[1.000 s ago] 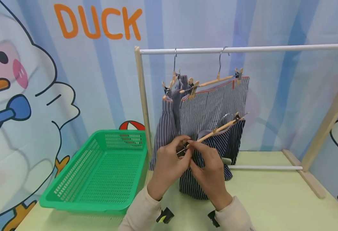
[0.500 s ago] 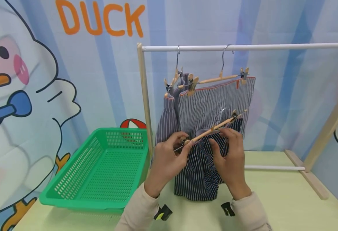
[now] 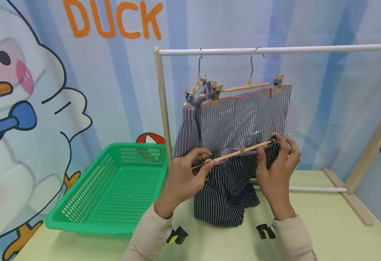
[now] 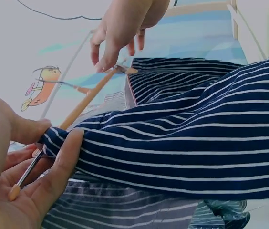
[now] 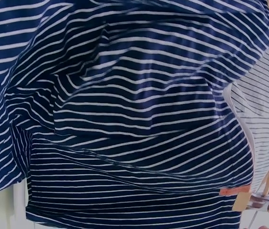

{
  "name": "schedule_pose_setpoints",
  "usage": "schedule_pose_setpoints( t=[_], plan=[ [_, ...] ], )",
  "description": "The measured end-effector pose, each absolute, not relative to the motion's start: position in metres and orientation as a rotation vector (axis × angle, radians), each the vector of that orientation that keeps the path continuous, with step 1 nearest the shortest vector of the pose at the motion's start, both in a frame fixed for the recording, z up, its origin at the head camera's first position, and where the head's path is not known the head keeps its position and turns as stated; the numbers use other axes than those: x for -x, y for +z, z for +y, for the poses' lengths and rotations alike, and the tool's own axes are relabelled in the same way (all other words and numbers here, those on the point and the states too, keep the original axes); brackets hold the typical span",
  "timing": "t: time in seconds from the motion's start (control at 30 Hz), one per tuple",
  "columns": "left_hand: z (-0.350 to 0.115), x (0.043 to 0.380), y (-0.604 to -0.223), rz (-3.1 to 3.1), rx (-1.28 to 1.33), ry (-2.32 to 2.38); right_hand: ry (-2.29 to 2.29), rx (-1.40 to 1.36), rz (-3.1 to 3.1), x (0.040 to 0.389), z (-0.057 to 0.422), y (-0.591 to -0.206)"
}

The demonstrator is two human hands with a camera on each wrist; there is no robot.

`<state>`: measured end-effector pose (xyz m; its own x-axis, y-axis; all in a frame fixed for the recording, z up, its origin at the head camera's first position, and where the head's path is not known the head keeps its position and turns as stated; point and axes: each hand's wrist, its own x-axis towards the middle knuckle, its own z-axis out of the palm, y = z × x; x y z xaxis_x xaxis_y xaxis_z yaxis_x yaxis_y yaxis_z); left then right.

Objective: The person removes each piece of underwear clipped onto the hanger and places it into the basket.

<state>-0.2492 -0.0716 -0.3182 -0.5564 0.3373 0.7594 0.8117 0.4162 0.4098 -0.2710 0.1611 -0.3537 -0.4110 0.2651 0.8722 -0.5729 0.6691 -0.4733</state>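
A wooden clip hanger (image 3: 234, 154) with a metal hook slopes up to the right between both hands. Navy white-striped shorts (image 3: 221, 199) hang beneath it, their waistband caught at the right clip (image 5: 251, 202). My left hand (image 3: 187, 177) grips the hanger's left end; in the left wrist view, thumb and finger pinch a corner of the navy cloth (image 4: 172, 152) beside the metal rod (image 4: 29, 167). That end's clip is partly hidden by fingers. My right hand (image 3: 279, 170) holds the right end, fingertips at the clip and thumb by the bar.
Behind, two striped garments, a grey-purple one (image 3: 185, 136) and a light grey one (image 3: 239, 112), hang on clip hangers from the rack's white rail (image 3: 308, 49). A green basket (image 3: 112, 230) stands left on the pale yellow table (image 3: 317, 235). A lower bar (image 3: 317, 189) crosses the rack.
My right hand has left the hanger's left end, moved right along the bar and come to the right clip. My left hand stays at the left end. The hanger lies less steeply.
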Motion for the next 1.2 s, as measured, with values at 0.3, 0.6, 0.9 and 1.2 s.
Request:
schedule_pose_setpoints(
  t=[0.3, 0.6, 0.9, 1.2],
  plan=[
    [-0.081, 0.254, -0.317, -2.120, 1.059, -1.089, 1.032, -0.253, -1.808, 0.266, 0.173, -0.349],
    [-0.089, 0.256, -0.314, -2.109, 1.144, -1.099, 0.998, -0.345, -1.790, 0.266, 0.182, -0.342],
    [-0.099, 0.255, -0.309, -2.117, 1.093, -1.082, 0.942, -0.433, -1.860, 0.267, 0.190, -0.342],
    [-0.105, 0.254, -0.307, -2.126, 1.081, -1.043, 1.022, -0.472, -1.955, 0.267, 0.199, -0.344]
  ],
)
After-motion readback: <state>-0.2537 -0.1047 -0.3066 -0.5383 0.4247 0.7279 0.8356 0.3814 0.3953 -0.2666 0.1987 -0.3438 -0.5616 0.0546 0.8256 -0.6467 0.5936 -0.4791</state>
